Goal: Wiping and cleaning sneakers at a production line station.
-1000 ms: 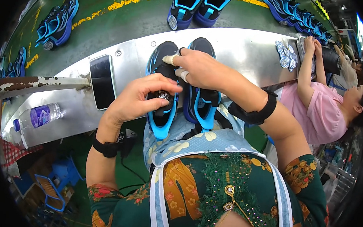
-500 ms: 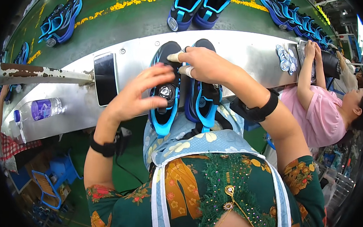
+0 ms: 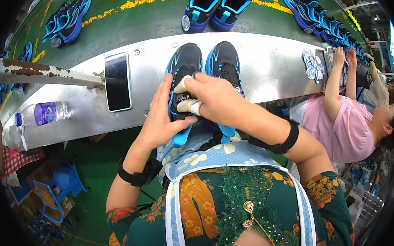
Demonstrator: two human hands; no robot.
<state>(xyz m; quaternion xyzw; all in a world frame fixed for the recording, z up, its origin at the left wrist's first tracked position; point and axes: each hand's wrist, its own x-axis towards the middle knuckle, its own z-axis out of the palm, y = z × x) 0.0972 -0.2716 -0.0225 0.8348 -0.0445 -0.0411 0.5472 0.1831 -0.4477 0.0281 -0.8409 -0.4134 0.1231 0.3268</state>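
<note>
Two black sneakers with blue trim stand side by side on the near edge of the metal bench, toes pointing away: a left sneaker [image 3: 188, 57] and a right sneaker [image 3: 224, 57]. My left hand [image 3: 154, 120] clasps the left sneaker, its fingers along the outer side and its thumb near the heel opening. Over that same shoe's tongue bends my right hand [image 3: 216, 99], pale covers on two of its fingers, which close around the round dark piece [image 3: 183, 96] there. My hands partly hide the tongue and the collar. Part of the right sneaker is behind my right hand.
On the metal bench [image 3: 264, 50] lie a phone [image 3: 118, 82], a water bottle [image 3: 44, 113] and a pile of round tags [image 3: 313, 67]. A chipped pole [image 3: 46, 73] crosses at left. More sneakers [image 3: 217, 11] stand on the green surface beyond. A co-worker in pink [image 3: 341, 127] sits at right.
My left hand has come down from above onto the left sneaker's side. My right hand has drawn back from between the toes to that shoe's tongue.
</note>
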